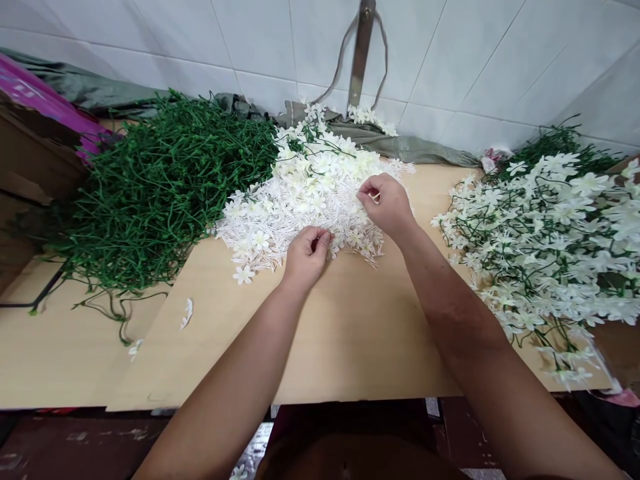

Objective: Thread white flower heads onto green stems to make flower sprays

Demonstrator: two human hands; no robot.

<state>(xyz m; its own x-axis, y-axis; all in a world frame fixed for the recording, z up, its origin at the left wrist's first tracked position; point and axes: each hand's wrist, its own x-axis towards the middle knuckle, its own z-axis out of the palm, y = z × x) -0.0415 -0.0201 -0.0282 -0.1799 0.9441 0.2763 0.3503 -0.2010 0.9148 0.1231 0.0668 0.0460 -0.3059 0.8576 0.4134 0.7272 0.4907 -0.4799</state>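
My left hand [306, 257] is closed in a pinch at the front edge of a pile of white artificial flowers [320, 170]. A white petal piece shows beside its fingertips, but I cannot tell whether they grip it. Over the right part of the pile, my right hand [387, 205] has thumb and forefinger pressed together. A small pale bit shows by those fingers, too small to name. Many thin white strands [265, 223] lie among the blossoms below and between both hands.
A large heap of green plastic stems [175, 187] lies at the left, by a cardboard box [35, 153]. Finished-looking white flowers on green stems [550, 233] are piled at the right. A loose white blossom [187, 313] lies on the tan board [350, 333]. Behind stands a tiled wall [270, 40].
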